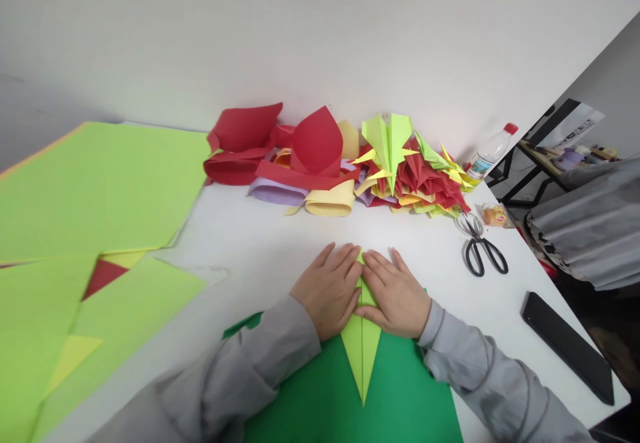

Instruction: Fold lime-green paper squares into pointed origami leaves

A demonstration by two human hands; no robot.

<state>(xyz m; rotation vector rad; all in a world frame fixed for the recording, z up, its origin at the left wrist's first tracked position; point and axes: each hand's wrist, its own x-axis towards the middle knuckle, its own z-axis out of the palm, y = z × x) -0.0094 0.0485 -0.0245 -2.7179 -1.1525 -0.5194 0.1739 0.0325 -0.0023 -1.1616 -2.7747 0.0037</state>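
Note:
A narrow folded piece of light green paper (pixel 363 349) lies on a dark green sheet (pixel 395 389) in front of me, its long point aimed at me. My left hand (pixel 330 288) lies flat on its left half, fingers stretched out and together. My right hand (pixel 395 291) presses flat on its right half, so most of the fold's upper part is hidden. The fingertips of both hands meet over the centre crease. Grey sleeves cover both forearms.
Large light green sheets (pixel 95 183) cover the table's left side. A heap of red, yellow and purple paper scraps (pixel 300 163) and folded paper shapes (pixel 410 169) lies along the wall. Black scissors (pixel 480 246), a plastic bottle (pixel 493 149) and a black phone (pixel 567 346) sit at the right.

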